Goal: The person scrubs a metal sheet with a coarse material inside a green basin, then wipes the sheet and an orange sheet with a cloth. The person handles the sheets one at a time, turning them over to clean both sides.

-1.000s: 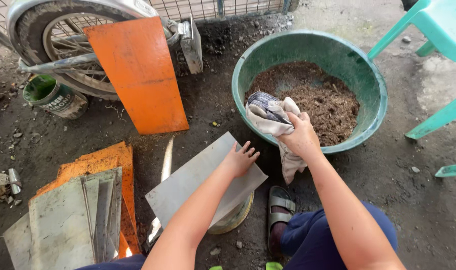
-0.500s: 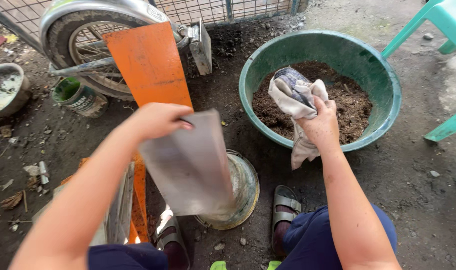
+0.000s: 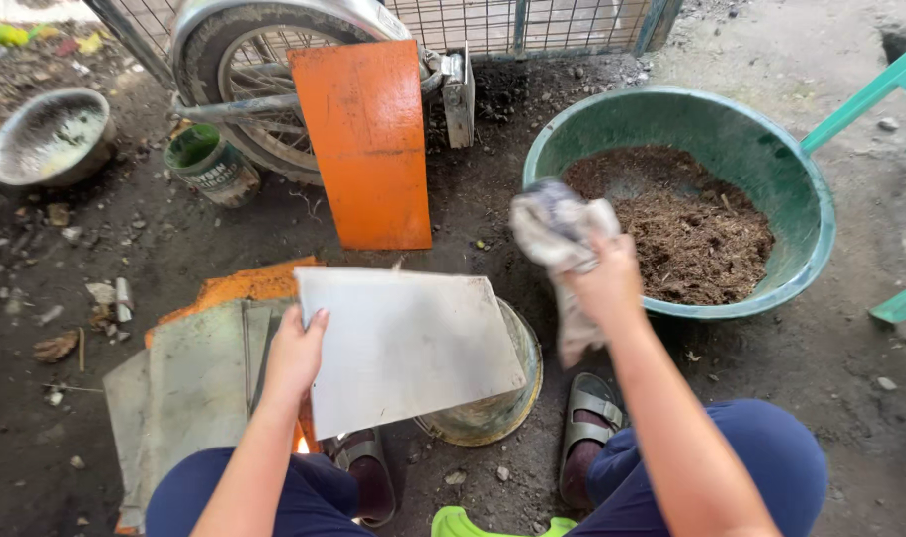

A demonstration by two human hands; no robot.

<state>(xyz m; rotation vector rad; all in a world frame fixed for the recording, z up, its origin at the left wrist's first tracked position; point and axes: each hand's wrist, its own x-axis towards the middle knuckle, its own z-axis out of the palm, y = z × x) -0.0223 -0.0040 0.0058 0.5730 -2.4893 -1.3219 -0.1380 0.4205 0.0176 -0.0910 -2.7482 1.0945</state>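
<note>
Lowered since the earlier frame: flat grey rectangular metal sheet (image 3: 405,346), now level over a round metal basin (image 3: 517,398) between our feet. Our left hand (image 3: 296,350) grips its left edge. Our right hand (image 3: 602,283) clutches a crumpled grey-white rag (image 3: 555,227) beside the green plastic tub (image 3: 771,159) of soil.

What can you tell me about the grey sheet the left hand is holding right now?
The grey sheet is a flat, thin rectangular panel, dull grey and metal-looking, with smudges and a slightly worn edge. The left hand grips its left edge, thumb on top, holding it roughly level and a little skewed. It hangs over a round dish on the ground, hiding most of it. The right hand, holding a rag, is not touching it.
</note>
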